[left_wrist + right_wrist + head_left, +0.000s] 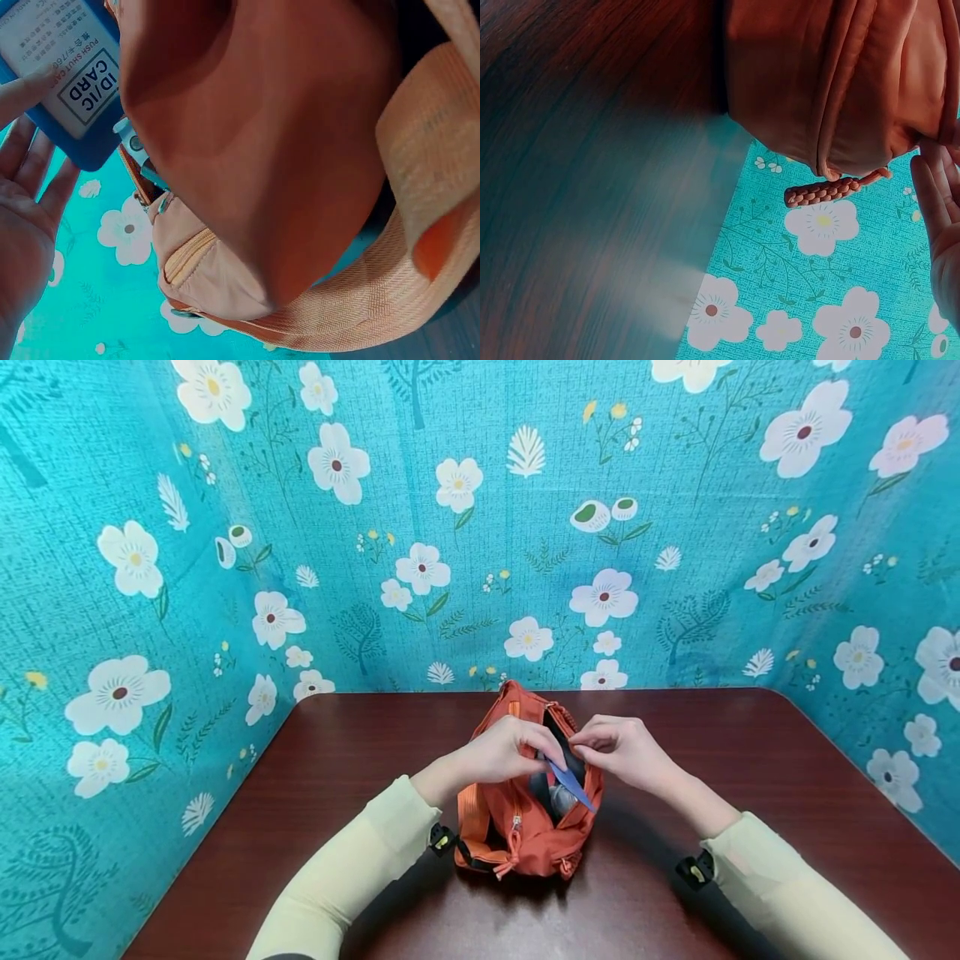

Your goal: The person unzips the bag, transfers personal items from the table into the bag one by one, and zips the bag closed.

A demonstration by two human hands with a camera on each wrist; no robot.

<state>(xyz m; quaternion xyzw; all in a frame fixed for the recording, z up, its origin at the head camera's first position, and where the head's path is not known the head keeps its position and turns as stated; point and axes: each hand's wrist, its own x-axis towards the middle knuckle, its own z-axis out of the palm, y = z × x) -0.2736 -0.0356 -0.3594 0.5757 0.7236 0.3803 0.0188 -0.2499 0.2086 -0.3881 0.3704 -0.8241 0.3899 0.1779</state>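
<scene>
An orange-red fabric bag sits on the table with its zipped top open and a dark lining showing. My left hand pinches a blue ID card holder over the opening; in the left wrist view the card holder shows printed "ID/IC CARD" text, with the thumb on its face. My right hand pinches the bag's far right rim between thumb and fingers. Inside the opening lies a greyish, shiny item, partly hidden by the card holder; its kind cannot be told.
The dark reddish-brown table extends around the bag. A turquoise floral cloth hangs behind it and at both sides. An orange webbing strap loops off the bag, and a braided pull hangs from its side.
</scene>
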